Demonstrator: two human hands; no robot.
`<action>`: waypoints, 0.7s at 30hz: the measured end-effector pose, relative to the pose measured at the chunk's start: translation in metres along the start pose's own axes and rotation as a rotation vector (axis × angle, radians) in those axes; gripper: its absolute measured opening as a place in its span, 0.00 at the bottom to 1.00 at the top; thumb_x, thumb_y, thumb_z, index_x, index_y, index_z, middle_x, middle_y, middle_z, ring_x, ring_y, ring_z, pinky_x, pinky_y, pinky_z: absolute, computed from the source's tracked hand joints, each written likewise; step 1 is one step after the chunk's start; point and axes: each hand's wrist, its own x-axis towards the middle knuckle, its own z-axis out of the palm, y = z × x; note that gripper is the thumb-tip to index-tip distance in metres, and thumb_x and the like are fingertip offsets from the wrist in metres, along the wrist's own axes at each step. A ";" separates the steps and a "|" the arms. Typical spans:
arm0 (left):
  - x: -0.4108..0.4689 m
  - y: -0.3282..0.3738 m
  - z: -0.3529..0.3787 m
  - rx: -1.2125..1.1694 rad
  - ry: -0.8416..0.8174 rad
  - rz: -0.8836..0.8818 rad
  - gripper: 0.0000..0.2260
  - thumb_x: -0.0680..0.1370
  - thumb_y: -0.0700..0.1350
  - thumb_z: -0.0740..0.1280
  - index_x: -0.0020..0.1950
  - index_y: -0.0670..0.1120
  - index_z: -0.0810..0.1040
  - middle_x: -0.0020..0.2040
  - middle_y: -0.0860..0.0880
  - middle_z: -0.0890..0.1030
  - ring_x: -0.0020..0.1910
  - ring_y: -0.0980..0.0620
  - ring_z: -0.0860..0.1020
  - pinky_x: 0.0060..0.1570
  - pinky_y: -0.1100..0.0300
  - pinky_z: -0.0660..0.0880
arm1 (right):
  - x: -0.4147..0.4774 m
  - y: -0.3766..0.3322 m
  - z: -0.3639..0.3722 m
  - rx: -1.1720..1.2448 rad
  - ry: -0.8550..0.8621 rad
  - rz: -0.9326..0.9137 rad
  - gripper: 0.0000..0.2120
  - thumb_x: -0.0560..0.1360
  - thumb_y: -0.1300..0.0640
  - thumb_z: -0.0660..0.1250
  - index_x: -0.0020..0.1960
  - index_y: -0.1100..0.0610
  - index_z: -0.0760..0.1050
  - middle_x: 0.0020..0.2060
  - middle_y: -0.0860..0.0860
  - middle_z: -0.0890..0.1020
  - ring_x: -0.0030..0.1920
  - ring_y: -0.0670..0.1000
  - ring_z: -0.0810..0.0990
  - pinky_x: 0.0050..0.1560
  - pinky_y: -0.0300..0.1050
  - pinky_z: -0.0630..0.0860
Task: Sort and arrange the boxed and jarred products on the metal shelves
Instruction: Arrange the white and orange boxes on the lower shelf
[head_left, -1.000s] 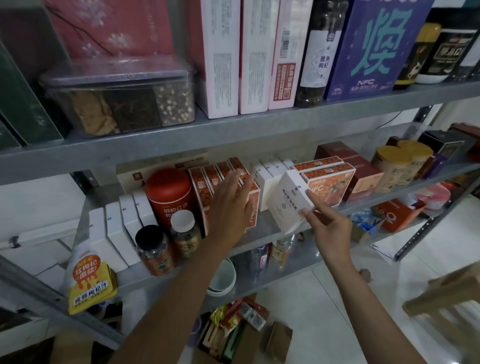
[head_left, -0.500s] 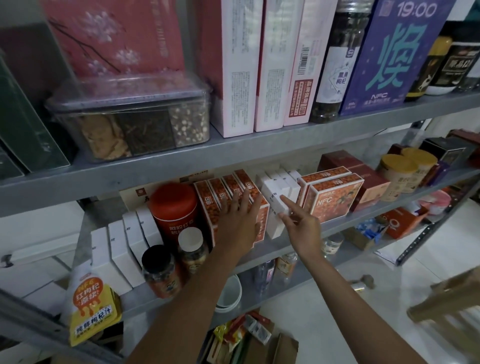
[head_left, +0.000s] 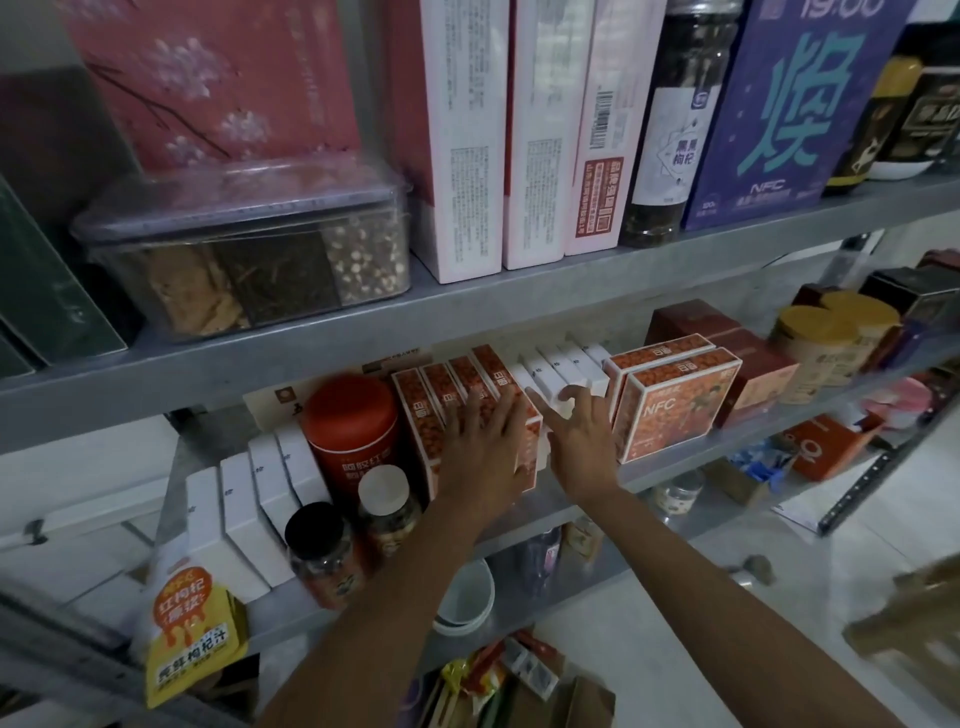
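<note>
Both hands sit at the middle grey metal shelf (head_left: 654, 470). Fingers spread flat, left hand (head_left: 483, 441) rests on upright orange-printed cardboard boxes (head_left: 415, 410); right hand (head_left: 582, 441), fingers loosely extended, touches slim white cardboard boxes (head_left: 545, 371) just beside them.

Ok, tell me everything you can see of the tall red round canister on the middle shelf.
The tall red round canister stands upright on the grey metal middle shelf, with a rounded red lid and pale characters on its front. Slim white boxes flank one side, orange patterned boxes the other; a white-lidded jar stands in front, hiding part of its base. Neither the left hand nor the right hand touches it.
</note>
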 end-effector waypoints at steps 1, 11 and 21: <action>0.000 0.000 -0.001 0.005 -0.014 -0.006 0.41 0.77 0.63 0.62 0.80 0.49 0.42 0.81 0.47 0.44 0.78 0.36 0.46 0.73 0.37 0.44 | 0.003 0.002 0.001 -0.008 0.010 -0.001 0.35 0.59 0.70 0.80 0.64 0.55 0.79 0.50 0.64 0.79 0.46 0.64 0.80 0.38 0.55 0.79; 0.011 0.030 -0.017 0.063 -0.088 -0.128 0.44 0.72 0.56 0.72 0.78 0.58 0.46 0.77 0.44 0.47 0.75 0.29 0.47 0.69 0.29 0.47 | -0.018 0.035 0.023 0.171 0.149 0.113 0.25 0.65 0.61 0.80 0.59 0.58 0.75 0.51 0.62 0.79 0.53 0.63 0.79 0.52 0.58 0.78; 0.015 0.042 -0.023 0.060 -0.120 -0.262 0.36 0.74 0.56 0.70 0.75 0.61 0.53 0.77 0.48 0.50 0.77 0.35 0.46 0.71 0.29 0.44 | -0.043 0.058 0.003 0.697 0.103 0.315 0.13 0.80 0.56 0.65 0.63 0.53 0.67 0.59 0.57 0.77 0.59 0.57 0.76 0.55 0.53 0.78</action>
